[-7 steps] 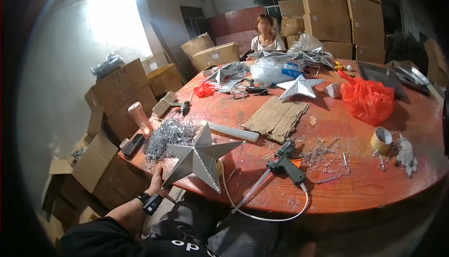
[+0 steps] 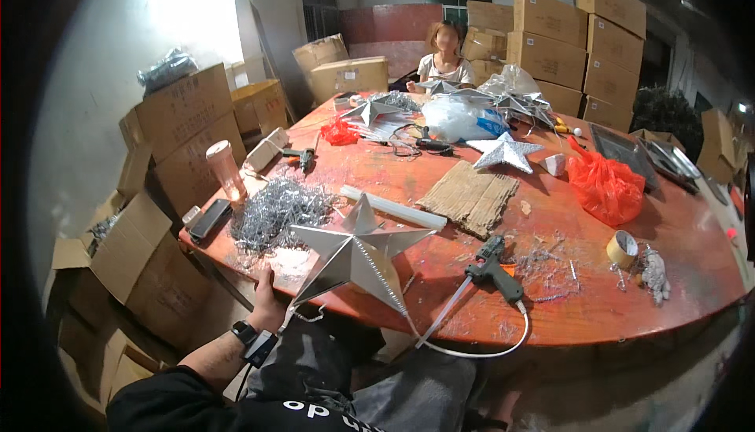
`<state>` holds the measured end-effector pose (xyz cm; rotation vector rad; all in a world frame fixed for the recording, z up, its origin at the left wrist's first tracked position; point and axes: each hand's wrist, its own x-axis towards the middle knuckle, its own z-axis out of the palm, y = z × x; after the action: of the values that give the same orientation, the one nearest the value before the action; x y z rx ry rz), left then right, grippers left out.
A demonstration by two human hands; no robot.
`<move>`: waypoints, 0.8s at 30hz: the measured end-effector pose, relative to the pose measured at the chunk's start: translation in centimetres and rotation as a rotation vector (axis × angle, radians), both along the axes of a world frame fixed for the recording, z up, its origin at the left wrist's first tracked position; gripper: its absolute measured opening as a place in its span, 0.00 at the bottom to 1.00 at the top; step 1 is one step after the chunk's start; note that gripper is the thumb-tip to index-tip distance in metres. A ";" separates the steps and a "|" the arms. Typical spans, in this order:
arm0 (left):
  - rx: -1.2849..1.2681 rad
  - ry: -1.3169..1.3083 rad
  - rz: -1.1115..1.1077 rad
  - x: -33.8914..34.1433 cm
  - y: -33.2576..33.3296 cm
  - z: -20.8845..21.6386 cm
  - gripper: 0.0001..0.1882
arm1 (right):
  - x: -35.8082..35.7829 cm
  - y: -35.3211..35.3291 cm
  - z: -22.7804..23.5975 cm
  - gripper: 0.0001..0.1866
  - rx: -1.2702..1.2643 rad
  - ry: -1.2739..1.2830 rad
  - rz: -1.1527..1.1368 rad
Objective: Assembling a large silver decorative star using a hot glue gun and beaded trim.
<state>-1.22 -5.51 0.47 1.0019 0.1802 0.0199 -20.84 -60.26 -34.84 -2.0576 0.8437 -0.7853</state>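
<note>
**A:** What does the left hand point(image 2: 266, 297) have?

**B:** It is closed on the lower left point of a large silver star point(image 2: 355, 256), gripping it from beneath at the near edge of the round red table point(image 2: 676, 259). A dark watch point(image 2: 253, 336) sits on that wrist. The star leans tilted, its lower points hanging past the near edge and its upper point over the tabletop.

**A:** And the right hand?

**B:** It does not show anywhere in the view, so its grip cannot be told.

**A:** What lies around the star?

**B:** Just to its left, toward the left edge, a heap of silver tinsel shreds point(image 2: 277, 210). Beside that, at the left edge, a black phone point(image 2: 210, 218) and a pink tumbler point(image 2: 224, 169). Right of the star, near the near edge, lies a hot glue gun point(image 2: 493, 266) with its white cord point(image 2: 472, 347) looping over the edge. Behind the star are a white tube point(image 2: 393, 207) and a ribbed cardboard piece point(image 2: 469, 196).

**A:** Farther off?

**B:** A smaller silver star point(image 2: 505, 152) mid-table, a red plastic bag point(image 2: 604, 188) and a tape roll point(image 2: 622, 249) toward the right edge. A person point(image 2: 445, 54) sits at the far edge.
</note>
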 end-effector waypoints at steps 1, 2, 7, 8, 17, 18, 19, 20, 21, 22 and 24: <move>0.000 -0.044 0.003 -0.2 -0.7 0.5 0.28 | -1.3 1.1 0.9 0.43 0.057 0.051 0.105; -0.032 -0.047 -0.021 -0.5 -0.3 0.7 0.28 | -2.5 2.4 2.7 0.38 0.113 0.103 0.217; 0.116 0.030 0.148 -1.9 3.0 0.6 0.28 | -3.2 12.0 16.8 0.23 0.108 0.267 0.550; 0.233 0.036 0.123 -2.2 3.3 0.4 0.28 | -3.7 13.3 19.9 0.19 -0.054 0.263 0.523; 0.324 -0.191 -0.070 -4.6 8.0 0.1 0.21 | -6.9 15.4 24.2 0.18 -0.135 0.163 0.378; 0.342 -0.122 -0.173 -4.4 9.7 0.0 0.21 | -7.0 15.4 24.7 0.18 -0.141 0.157 0.367; 0.363 -0.048 -0.265 -4.3 11.0 0.2 0.22 | -6.8 15.9 26.1 0.17 -0.096 0.140 0.291; 0.365 -0.014 -0.305 -4.5 12.0 0.8 0.24 | -6.5 16.5 27.5 0.17 -0.049 0.122 0.215; 0.358 -0.026 -0.315 -4.6 12.3 1.9 0.24 | -6.5 17.0 29.1 0.17 -0.058 0.114 0.202; 0.377 -0.028 -0.387 -5.0 12.9 3.1 0.26 | -6.3 17.8 30.4 0.17 -0.051 0.099 0.172; 0.332 -0.016 -0.473 -4.6 13.7 3.9 0.36 | -5.3 19.3 33.1 0.17 -0.127 0.033 0.178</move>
<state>-5.81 8.21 4.41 1.3546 -0.0816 -0.3847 -26.11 -41.01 -1.72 -2.2282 0.6317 -0.7245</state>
